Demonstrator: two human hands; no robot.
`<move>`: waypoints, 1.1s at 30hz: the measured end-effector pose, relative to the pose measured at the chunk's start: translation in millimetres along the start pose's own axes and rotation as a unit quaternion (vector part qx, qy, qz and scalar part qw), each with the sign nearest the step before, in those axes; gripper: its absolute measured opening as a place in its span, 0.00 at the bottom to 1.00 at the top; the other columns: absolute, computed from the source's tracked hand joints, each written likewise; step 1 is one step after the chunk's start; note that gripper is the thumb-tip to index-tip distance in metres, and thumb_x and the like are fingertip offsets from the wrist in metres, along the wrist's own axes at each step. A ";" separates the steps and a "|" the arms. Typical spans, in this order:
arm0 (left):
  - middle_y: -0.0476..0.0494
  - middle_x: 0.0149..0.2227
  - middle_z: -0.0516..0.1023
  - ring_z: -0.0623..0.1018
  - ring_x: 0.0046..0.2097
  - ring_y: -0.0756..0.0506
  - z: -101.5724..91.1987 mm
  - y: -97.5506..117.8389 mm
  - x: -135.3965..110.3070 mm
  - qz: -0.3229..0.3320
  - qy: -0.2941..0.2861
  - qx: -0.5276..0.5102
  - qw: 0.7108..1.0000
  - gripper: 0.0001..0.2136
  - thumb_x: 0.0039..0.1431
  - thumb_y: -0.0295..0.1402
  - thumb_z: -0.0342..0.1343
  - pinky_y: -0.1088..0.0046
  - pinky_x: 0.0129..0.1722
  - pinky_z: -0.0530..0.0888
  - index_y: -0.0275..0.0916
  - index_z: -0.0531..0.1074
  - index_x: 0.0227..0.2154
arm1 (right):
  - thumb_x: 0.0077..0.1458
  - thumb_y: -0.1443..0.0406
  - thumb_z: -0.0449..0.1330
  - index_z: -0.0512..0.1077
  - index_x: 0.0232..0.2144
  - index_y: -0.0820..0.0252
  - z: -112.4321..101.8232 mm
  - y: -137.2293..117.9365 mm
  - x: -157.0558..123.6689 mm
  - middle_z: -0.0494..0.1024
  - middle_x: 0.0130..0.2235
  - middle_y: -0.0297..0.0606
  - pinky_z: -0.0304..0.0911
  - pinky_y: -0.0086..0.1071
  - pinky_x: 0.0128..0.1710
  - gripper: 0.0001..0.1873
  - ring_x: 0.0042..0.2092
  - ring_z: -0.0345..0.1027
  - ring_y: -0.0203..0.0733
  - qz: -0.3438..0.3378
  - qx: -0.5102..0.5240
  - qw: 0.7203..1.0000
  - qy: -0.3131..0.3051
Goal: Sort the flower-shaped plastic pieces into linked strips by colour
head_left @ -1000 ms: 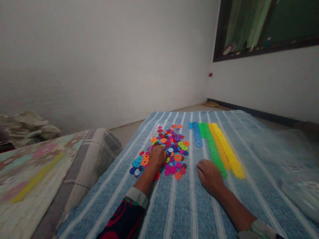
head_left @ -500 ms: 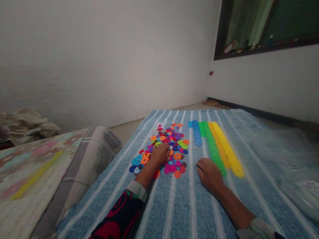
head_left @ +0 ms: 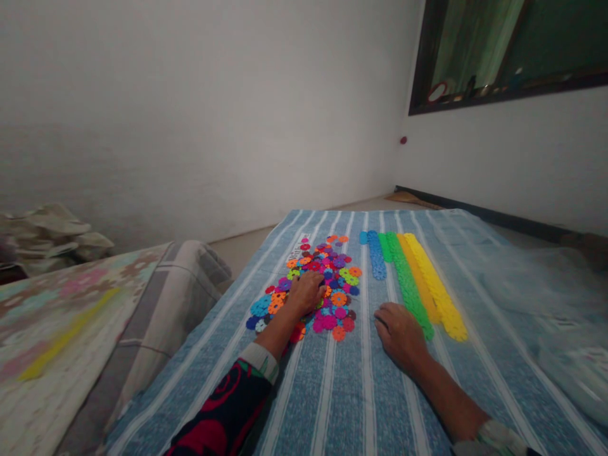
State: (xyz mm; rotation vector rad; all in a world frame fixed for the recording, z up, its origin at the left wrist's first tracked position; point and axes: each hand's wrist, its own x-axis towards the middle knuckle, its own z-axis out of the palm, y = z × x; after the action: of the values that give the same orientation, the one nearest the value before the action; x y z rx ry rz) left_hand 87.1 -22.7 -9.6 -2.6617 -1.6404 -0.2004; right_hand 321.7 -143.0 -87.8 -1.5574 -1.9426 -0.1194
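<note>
A loose heap of small flower-shaped plastic discs (head_left: 338,276) in many colours lies on a blue striped cloth (head_left: 342,392). My left hand (head_left: 306,292) rests on the heap, fingers curled down among the discs; what they hold is hidden. To the right lie sorted rows of discs: a short blue row (head_left: 377,256), a long green row (head_left: 406,285), an orange row (head_left: 418,278) and a yellow row (head_left: 437,288). My right hand (head_left: 399,334) lies palm down on the cloth just left of the near end of the green row, fingers loosely bent, holding nothing.
A folded grey blanket (head_left: 166,304) and a patterned mat (head_left: 57,335) lie to the left. Crumpled cloth (head_left: 47,234) sits at far left. White walls close the corner behind; a dark-framed window (head_left: 508,50) is at upper right. Clear plastic sheeting (head_left: 555,310) covers the right side.
My left hand has shifted slightly right and further into the heap of discs. My right hand has stayed in about the same place.
</note>
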 end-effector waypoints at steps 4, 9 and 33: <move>0.39 0.56 0.74 0.71 0.59 0.36 1.4 0.4 2.5 -0.024 -0.012 -0.004 1.000 0.14 0.62 0.34 0.50 0.53 0.56 0.66 0.42 0.74 0.49 | 0.58 0.69 0.55 0.76 0.33 0.58 -0.1 -0.9 -0.3 0.77 0.40 0.42 0.59 0.37 0.43 0.09 0.43 0.67 0.46 0.005 -0.005 1.000 0.002; 0.36 0.53 0.76 0.71 0.57 0.34 -1.1 -1.8 4.2 -0.077 0.000 0.033 0.996 0.14 0.62 0.38 0.50 0.50 0.58 0.63 0.42 0.74 0.47 | 0.58 0.70 0.56 0.75 0.32 0.58 1.0 -1.1 -0.5 0.77 0.40 0.42 0.59 0.36 0.44 0.08 0.43 0.67 0.46 0.002 -0.007 1.000 0.008; 0.33 0.47 0.78 0.71 0.55 0.34 17.9 26.7 25.5 -0.020 0.041 0.058 0.997 0.16 0.67 0.39 0.44 0.43 0.58 0.58 0.38 0.76 0.41 | 0.58 0.70 0.56 0.75 0.32 0.58 1.9 -2.0 0.6 0.77 0.40 0.41 0.59 0.36 0.45 0.08 0.43 0.67 0.46 0.006 0.006 1.000 0.017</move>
State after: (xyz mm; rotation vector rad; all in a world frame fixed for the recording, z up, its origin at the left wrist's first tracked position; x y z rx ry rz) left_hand 124.0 -10.8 -22.8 -2.5047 -1.6285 -0.2049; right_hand 319.0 -142.3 -88.4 -1.5493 -1.9044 -0.1270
